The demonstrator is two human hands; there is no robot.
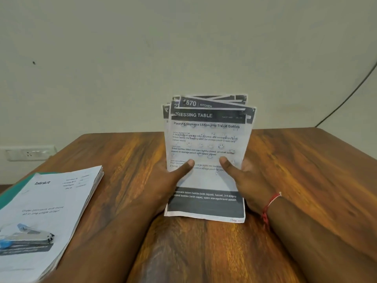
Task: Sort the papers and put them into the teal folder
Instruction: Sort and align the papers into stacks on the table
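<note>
Paper stack [206, 144] stands upright on its short bottom edge on the surface [295, 160], centre, long axis vertical. Top edges are ragged, not squared yet. Left hand [171, 180] and right hand [251, 180] grip its two sides, thumbs pressed on the front sheet, fingers hidden behind. Teal folder [14, 190] lies flat to the left, nearer the body, under another pile [51, 201] with a stapler [26, 237] on top. Left hand is nearer the folder, so the next move likely goes left, stack tipped flat.
</note>
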